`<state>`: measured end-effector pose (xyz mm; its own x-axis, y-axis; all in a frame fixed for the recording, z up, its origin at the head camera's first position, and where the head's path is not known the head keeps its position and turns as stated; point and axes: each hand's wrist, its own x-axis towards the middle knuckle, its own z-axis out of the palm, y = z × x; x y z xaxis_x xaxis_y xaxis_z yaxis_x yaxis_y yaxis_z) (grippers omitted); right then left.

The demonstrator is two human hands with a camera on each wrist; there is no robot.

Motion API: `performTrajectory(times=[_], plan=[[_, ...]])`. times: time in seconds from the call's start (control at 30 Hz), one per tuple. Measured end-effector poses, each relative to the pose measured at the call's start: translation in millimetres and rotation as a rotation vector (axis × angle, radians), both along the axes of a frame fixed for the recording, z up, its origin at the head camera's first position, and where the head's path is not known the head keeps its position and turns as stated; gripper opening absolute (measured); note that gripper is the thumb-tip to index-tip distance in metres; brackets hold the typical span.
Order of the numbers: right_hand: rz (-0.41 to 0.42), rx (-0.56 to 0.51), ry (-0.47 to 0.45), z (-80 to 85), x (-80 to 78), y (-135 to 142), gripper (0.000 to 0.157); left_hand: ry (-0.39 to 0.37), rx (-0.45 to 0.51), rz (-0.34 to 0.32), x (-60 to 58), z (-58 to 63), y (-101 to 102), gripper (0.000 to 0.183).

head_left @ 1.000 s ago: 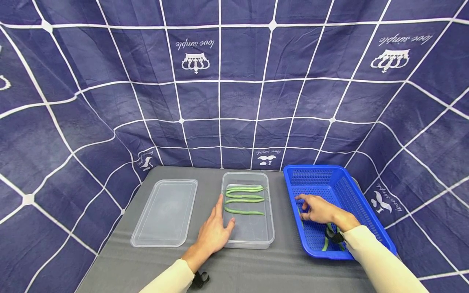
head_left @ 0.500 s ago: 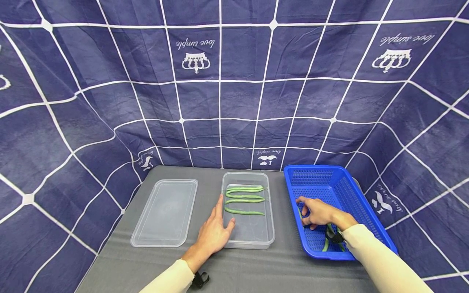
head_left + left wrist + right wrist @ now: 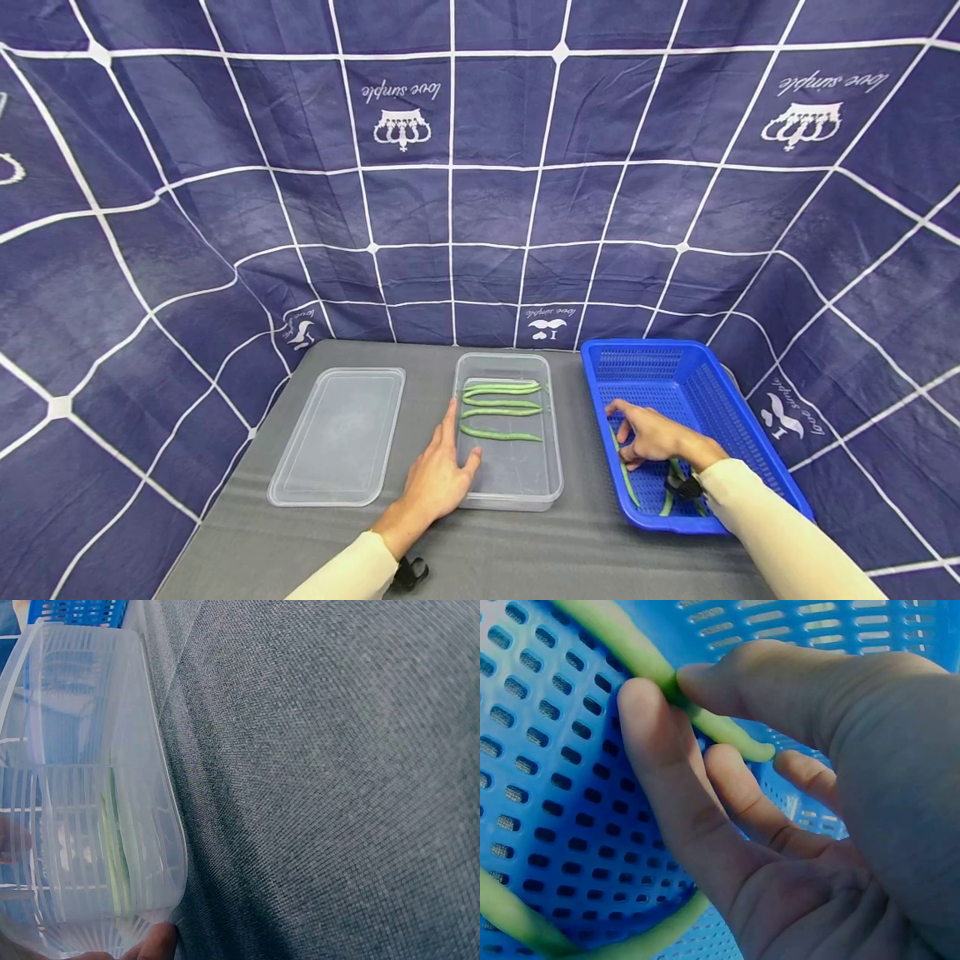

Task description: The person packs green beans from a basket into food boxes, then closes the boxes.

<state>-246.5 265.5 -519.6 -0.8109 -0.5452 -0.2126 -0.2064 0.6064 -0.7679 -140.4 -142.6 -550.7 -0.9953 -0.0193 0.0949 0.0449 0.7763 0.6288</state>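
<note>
Inside the blue basket, my right hand pinches a green bean between thumb and forefinger, close to the basket's left wall. The bean's lower part shows below my fingers in the head view. Other green beans lie in the basket, partly under my wrist. My left hand rests along the left side of a clear plastic container, its fingers straight and its thumb over the rim. Several green beans lie crosswise in the container, toward its far half.
A translucent lid lies flat on the grey tabletop to the left. The container stands between lid and basket. A blue checked cloth hangs behind and along both sides.
My right hand's fingers have closed on a bean by the basket's left wall, and more of that bean shows below them now. The left hand stays in place.
</note>
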Motion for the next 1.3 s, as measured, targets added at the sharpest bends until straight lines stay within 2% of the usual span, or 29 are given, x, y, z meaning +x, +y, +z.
performTrajectory(times=[0.2,0.43,0.57,0.73,0.87,1.17,1.3], plan=[[-0.011,-0.001,0.001,3.8,-1.6,5,0.075,-0.002,0.001,0.001,0.2,-0.6,0,0.099],[-0.085,-0.005,-0.015,14.5,-2.9,9,0.075,0.0,-0.005,0.001,-0.3,-1.2,-1,0.099],[-0.093,0.003,0.026,21.3,-3.4,13,0.071,0.001,-0.004,-0.001,-0.2,-1.1,-1,0.098],[-0.075,0.021,0.113,30.5,-2.9,15,0.069,0.002,-0.004,-0.002,0.4,-0.3,-1,0.098],[-0.061,0.061,0.217,38.8,-3.6,14,0.066,0.003,-0.004,-0.003,0.5,0.7,-1,0.098],[-0.054,0.128,0.468,54.6,-4.1,-2,0.054,-0.004,-0.008,-0.002,0.7,1.0,-2,0.099],[-0.062,0.128,0.537,61.5,-1.9,-11,0.052,0.001,-0.006,-0.003,0.7,0.4,-3,0.099]])
